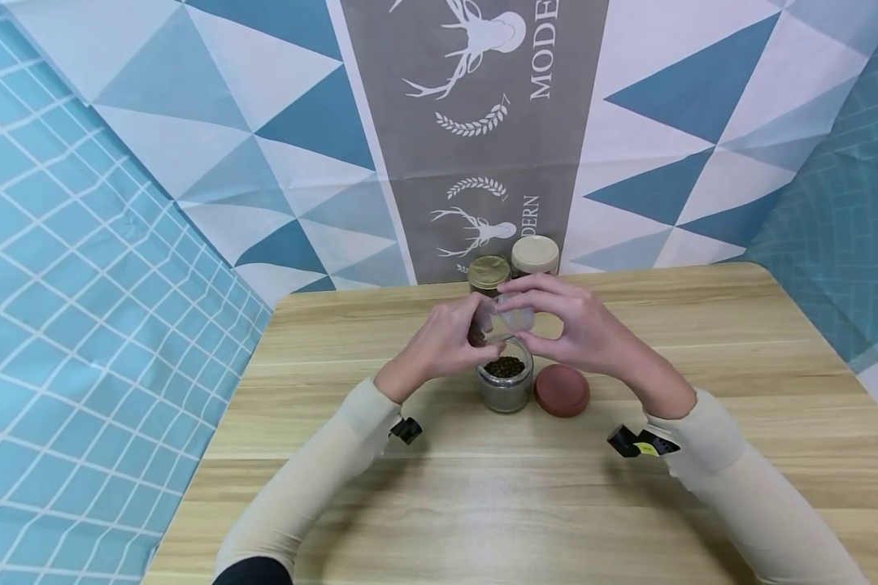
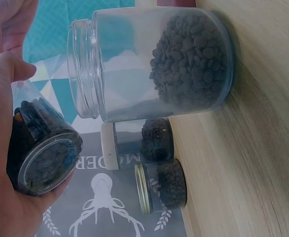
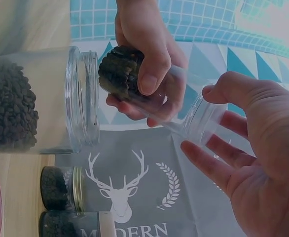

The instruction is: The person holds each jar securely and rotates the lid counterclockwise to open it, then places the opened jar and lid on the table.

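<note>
- And here, holding the small jar [image 2: 50, 155] off the desk [image 1: 475, 504], tilted, near the mouth of the open glass jar [image 1: 506, 396]: left hand [image 1: 448, 337] curled round it, right hand [image 1: 567, 325] pinching the clear end piece [image 3: 203, 121] between thumb and fingers. Cap or rim? Cannot tell.
- Probably light, stiff and slick, with loose dark pieces [image 3: 119, 69] weighting the low end; best gripped round the body.
- Below, standing on the desk, the open glass jar: likely heavier, breakable, best taken under the neck. Beside it, the red lid [image 1: 562, 391], flat.
- Farther back, gold-lidded jar [image 1: 488, 274] and cream-lidded jar [image 1: 535, 255], side by side; no labels legible.
- Behind everything, on the wall cloth [image 1: 541, 154]: "MODERN", partly cut off, plus white deer heads [image 1: 493, 32].
</note>
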`<state>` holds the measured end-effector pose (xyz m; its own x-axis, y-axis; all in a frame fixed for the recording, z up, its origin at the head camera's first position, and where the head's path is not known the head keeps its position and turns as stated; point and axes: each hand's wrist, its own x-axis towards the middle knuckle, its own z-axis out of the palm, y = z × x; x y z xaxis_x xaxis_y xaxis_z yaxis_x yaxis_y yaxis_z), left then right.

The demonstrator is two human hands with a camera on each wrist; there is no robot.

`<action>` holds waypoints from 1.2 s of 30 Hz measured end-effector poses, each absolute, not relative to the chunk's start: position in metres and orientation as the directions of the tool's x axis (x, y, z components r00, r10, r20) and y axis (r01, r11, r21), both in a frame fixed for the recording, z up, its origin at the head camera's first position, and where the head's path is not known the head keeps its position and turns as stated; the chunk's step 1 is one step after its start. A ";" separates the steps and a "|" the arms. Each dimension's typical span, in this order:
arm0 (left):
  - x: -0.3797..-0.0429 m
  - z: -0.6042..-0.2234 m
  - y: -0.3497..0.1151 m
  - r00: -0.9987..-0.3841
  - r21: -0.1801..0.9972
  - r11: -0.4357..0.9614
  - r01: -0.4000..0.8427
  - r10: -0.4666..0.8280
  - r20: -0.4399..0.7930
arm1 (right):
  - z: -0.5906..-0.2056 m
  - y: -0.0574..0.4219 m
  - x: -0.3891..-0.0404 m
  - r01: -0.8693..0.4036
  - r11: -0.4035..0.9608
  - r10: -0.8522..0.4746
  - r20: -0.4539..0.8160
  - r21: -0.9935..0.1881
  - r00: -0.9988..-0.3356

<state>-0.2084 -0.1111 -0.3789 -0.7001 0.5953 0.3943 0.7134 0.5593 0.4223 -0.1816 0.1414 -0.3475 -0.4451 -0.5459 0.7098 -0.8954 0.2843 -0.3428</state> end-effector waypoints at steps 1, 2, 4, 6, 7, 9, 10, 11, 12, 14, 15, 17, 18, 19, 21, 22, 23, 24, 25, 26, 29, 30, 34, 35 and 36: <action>-0.208 -0.379 -0.111 -0.700 0.421 0.560 0.713 0.595 0.394 | -0.348 0.142 -0.182 -0.898 0.280 -0.547 0.712 -0.339 -0.440; -0.208 -0.379 -0.111 -0.700 0.421 0.561 0.713 0.595 0.394 | -0.348 0.142 -0.182 -0.901 0.276 -0.548 0.715 -0.336 -0.434; -0.209 -0.379 -0.111 -0.699 0.420 0.559 0.715 0.596 0.395 | -0.348 0.142 -0.182 -0.906 0.267 -0.551 0.719 -0.329 -0.424; -0.209 -0.379 -0.111 -0.697 0.420 0.557 0.717 0.597 0.397 | -0.348 0.143 -0.183 -0.911 0.260 -0.554 0.723 -0.320 -0.412; -0.209 -0.379 -0.111 -0.695 0.420 0.555 0.718 0.598 0.398 | -0.348 0.143 -0.183 -0.914 0.257 -0.555 0.726 -0.314 -0.406; -0.209 -0.378 -0.111 -0.694 0.419 0.553 0.720 0.598 0.401 | -0.347 0.144 -0.184 -0.921 0.250 -0.560 0.731 -0.300 -0.390; -0.209 -0.378 -0.111 -0.693 0.419 0.552 0.721 0.599 0.402 | -0.347 0.144 -0.185 -0.924 0.247 -0.562 0.734 -0.291 -0.382; -0.209 -0.378 -0.111 -0.692 0.419 0.552 0.721 0.599 0.402 | -0.347 0.145 -0.185 -0.928 0.244 -0.566 0.736 -0.282 -0.372; -0.209 -0.378 -0.112 -0.694 0.422 0.552 0.719 0.598 0.401 | -0.347 0.145 -0.186 -0.932 0.241 -0.569 0.738 -0.272 -0.363; -0.209 -0.378 -0.112 -0.698 0.429 0.552 0.715 0.595 0.399 | -0.346 0.146 -0.186 -0.937 0.234 -0.574 0.741 -0.260 -0.349; -0.209 -0.378 -0.113 -0.701 0.434 0.552 0.712 0.592 0.397 | -0.346 0.147 -0.187 -0.938 0.231 -0.575 0.742 -0.258 -0.345; -0.209 -0.378 -0.114 -0.708 0.442 0.555 0.705 0.586 0.394 | -0.346 0.149 -0.187 -0.940 0.227 -0.575 0.744 -0.256 -0.341; -0.209 -0.379 -0.115 -0.712 0.445 0.557 0.701 0.582 0.393 | -0.345 0.149 -0.187 -0.939 0.228 -0.574 0.744 -0.256 -0.342; -0.209 -0.379 -0.116 -0.714 0.445 0.559 0.699 0.579 0.393 | -0.345 0.150 -0.187 -0.938 0.230 -0.573 0.743 -0.258 -0.345; -0.210 -0.380 -0.116 -0.716 0.444 0.563 0.697 0.577 0.394 | -0.345 0.150 -0.187 -0.936 0.239 -0.573 0.741 -0.258 -0.351; -0.210 -0.380 -0.117 -0.716 0.443 0.564 0.697 0.576 0.393 | -0.345 0.151 -0.187 -0.934 0.248 -0.573 0.738 -0.258 -0.356; -0.210 -0.380 -0.117 -0.718 0.444 0.565 0.696 0.576 0.391 | -0.346 0.151 -0.187 -0.931 0.255 -0.574 0.735 -0.259 -0.362; -0.210 -0.380 -0.117 -0.718 0.444 0.565 0.696 0.577 0.391 | -0.346 0.152 -0.186 -0.929 0.262 -0.572 0.733 -0.262 -0.368; -0.210 -0.380 -0.116 -0.719 0.443 0.567 0.694 0.576 0.389 | -0.347 0.153 -0.186 -0.925 0.269 -0.571 0.729 -0.267 -0.376; -0.210 -0.380 -0.116 -0.722 0.444 0.571 0.691 0.575 0.385 | -0.348 0.154 -0.185 -0.922 0.275 -0.570 0.726 -0.273 -0.385; -0.209 -0.380 -0.117 -0.736 0.450 0.584 0.676 0.566 0.371 | -0.350 0.159 -0.184 -0.912 0.290 -0.566 0.716 -0.291 -0.409; -0.209 -0.380 -0.117 -0.739 0.449 0.588 0.672 0.564 0.368 | -0.351 0.161 -0.183 -0.908 0.295 -0.564 0.713 -0.296 -0.416; -0.208 -0.380 -0.119 -0.746 0.444 0.601 0.665 0.558 0.363 | -0.355 0.171 -0.182 -0.894 0.324 -0.550 0.706 -0.311 -0.445; -0.208 -0.380 -0.119 -0.746 0.442 0.602 0.665 0.559 0.362 | -0.356 0.173 -0.181 -0.890 0.331 -0.545 0.706 -0.313 -0.452; -0.208 -0.380 -0.119 -0.745 0.440 0.601 0.667 0.561 0.362 | -0.357 0.175 -0.181 -0.887 0.338 -0.540 0.707 -0.314 -0.456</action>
<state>-0.2078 -0.1189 -0.3803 -0.7446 0.5610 0.3617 0.6669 0.6014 0.4400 -0.1808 0.1754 -0.3573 -0.4564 -0.5400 0.7072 -0.8870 0.3383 -0.3142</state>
